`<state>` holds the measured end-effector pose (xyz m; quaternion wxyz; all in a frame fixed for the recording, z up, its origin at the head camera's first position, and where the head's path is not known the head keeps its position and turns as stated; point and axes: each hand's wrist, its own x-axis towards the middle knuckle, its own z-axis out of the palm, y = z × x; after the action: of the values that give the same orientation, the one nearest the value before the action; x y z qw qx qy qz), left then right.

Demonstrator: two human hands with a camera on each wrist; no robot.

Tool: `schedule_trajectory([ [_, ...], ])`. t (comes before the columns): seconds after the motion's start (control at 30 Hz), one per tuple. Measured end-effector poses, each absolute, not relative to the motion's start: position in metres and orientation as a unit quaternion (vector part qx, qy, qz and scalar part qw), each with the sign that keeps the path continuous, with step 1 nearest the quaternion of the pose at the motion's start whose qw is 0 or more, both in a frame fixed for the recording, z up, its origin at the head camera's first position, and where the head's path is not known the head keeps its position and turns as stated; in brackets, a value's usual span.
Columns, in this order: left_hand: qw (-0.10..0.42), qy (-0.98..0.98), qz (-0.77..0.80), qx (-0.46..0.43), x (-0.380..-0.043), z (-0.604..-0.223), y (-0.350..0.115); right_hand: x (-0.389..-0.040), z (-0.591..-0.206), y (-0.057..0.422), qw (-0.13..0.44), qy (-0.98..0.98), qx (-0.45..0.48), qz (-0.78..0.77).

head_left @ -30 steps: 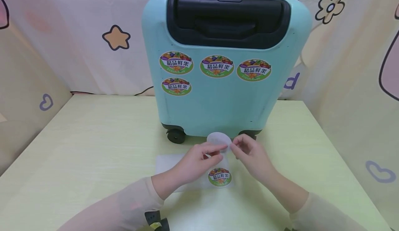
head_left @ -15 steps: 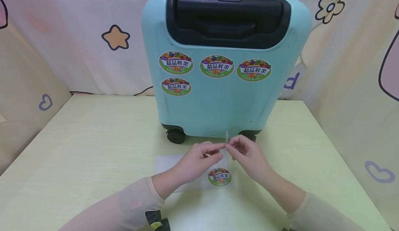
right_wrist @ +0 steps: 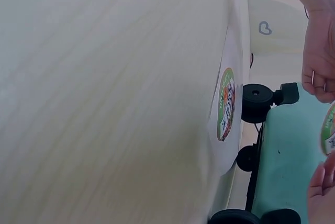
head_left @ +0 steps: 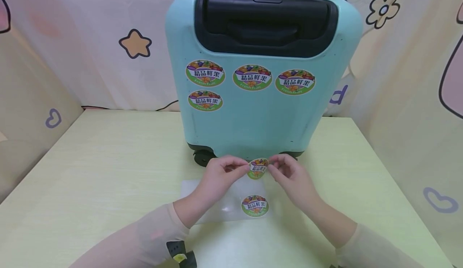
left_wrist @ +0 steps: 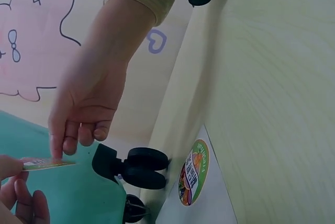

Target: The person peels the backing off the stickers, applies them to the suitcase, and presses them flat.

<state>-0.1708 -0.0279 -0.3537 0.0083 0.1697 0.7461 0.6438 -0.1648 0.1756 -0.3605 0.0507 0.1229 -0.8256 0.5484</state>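
Between both hands an oval fruit sticker [head_left: 257, 168] is held up, printed side toward the head camera, just in front of the suitcase's lower edge. My left hand [head_left: 221, 179] pinches its left edge between thumb and index finger. The right edge is pinched by my right hand [head_left: 296, 181]. Below them a white backing sheet [head_left: 224, 211] lies on the table, bearing one more oval sticker [head_left: 255, 206]. The left wrist view has the held sticker [left_wrist: 47, 164] nearly edge-on; in the right wrist view only part of the sticker [right_wrist: 330, 130] shows.
A light blue suitcase [head_left: 249, 127] with a black handle panel stands upright behind the hands. Several matching stickers [head_left: 205, 73] are on its upper front. Its black wheels [head_left: 203, 157] rest on the pale table [head_left: 108, 171]. Patterned cloth [head_left: 90, 39] surrounds the table.
The held sticker has turned from its white back, through edge-on, to its printed face. My left hand has shifted slightly up and now pinches its left edge; the right hand stays nearly in place.
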Motion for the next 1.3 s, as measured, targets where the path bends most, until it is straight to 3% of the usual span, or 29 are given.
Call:
schedule_trajectory([
  [0.4,-0.038,0.716,0.679,0.156,-0.173,-0.351,-0.032,-0.169,-0.356,0.179,0.011,-0.832,0.080,0.549],
  [0.7,-0.109,0.755,0.610,0.213,-0.178,-0.348,-0.042,-0.171,-0.335,0.181,0.051,-0.831,0.108,0.543],
  [1.07,-0.270,0.776,0.501,0.271,-0.190,-0.326,-0.059,-0.183,-0.293,0.174,0.120,-0.852,0.190,0.473],
  [1.3,-0.441,0.765,0.311,0.351,-0.210,-0.288,-0.074,-0.195,-0.265,0.163,0.140,-0.855,0.224,0.447],
])
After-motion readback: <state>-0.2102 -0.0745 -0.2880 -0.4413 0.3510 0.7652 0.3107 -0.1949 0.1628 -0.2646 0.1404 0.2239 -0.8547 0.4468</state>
